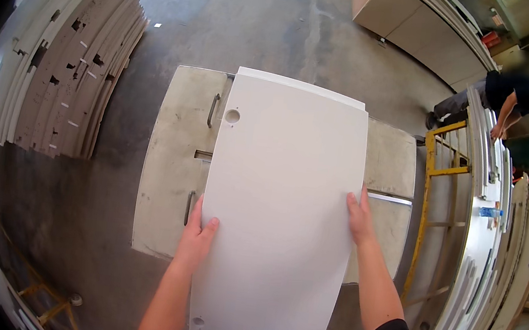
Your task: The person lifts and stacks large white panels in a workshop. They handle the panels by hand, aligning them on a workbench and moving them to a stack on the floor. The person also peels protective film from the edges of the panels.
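Note:
A long white cabinet door (280, 220) lies lengthwise in front of me, its near end close to my body. Two round hinge holes show along its left side, one near the far end and one near me. At the far end a second white edge (301, 87) peeks out from beneath it. My left hand (196, 239) grips the left edge, thumb on the top face and fingers down the side. On the opposite edge, slightly farther away, my right hand (360, 216) holds with its thumb on top and fingers over the side.
Under the door stands a worn beige worktable (171, 166) with dark metal handles. Stacked boards (70, 66) rise at the left, and a large panelled stack (422, 32) sits at the far right. A yellow metal frame (427, 186) and long white panels (460, 304) line the right, where a co-worker (510, 97) bends over.

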Demonstrator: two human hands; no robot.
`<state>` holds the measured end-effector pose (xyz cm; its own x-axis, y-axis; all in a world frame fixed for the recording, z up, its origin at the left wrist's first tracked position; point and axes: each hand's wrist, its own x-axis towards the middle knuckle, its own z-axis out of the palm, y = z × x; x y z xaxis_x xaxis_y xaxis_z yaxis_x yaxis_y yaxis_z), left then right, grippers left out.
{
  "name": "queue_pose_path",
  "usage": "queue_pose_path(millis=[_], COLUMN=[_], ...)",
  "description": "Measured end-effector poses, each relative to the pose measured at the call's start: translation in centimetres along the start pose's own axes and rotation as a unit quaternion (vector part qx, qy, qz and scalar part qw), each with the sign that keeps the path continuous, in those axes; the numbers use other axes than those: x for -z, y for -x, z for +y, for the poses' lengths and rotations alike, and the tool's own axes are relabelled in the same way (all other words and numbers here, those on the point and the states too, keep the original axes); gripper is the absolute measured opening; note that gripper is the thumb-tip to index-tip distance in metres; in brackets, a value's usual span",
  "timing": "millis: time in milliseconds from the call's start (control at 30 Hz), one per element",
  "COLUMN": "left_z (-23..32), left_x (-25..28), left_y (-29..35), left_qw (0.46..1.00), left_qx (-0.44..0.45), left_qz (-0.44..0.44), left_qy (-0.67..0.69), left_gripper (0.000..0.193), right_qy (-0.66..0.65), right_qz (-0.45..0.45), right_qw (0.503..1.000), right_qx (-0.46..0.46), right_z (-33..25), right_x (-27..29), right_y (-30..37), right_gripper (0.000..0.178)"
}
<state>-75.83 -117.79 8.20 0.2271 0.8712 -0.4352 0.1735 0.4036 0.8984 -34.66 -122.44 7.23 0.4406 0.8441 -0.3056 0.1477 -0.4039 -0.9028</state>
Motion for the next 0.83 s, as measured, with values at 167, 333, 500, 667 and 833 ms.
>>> queue_pose_path(millis=[167, 333, 500, 667, 833], left_z=[-0.7, 0.4, 0.5, 0.4, 1.5], left_x=[0.0, -0.1, -0.2, -0.2, -0.8], left_y=[1.4, 3.5, 2.4, -0.3, -2.0], left_qw=[0.996, 0.997, 0.999, 0.998, 0.998], left_qx=[0.041, 0.062, 0.029, 0.015, -0.015], left_qz=[-0.009, -0.006, -0.013, -0.034, -0.055], left_qy=[0.073, 0.044, 0.037, 0.057, 0.029], left_gripper=[0.061, 0.064, 0.064, 0.063, 0.065], right_qy=[0.043, 0.009, 0.122, 0.073, 0.049], right_qz=[0.001, 0.007, 0.039, 0.027, 0.029], right_qw=[0.999, 1.000, 0.989, 0.993, 0.996], right_qx=[-0.024, 0.021, 0.080, 0.088, 0.064], right_z=[1.2, 2.9, 3.6, 2.9, 3.1], right_x=[0.8, 0.6, 0.5, 0.4, 0.8], right_y=[1.5, 3.1, 2.1, -0.4, -1.4], right_gripper=[0.071, 0.071, 0.072, 0.074, 0.077])
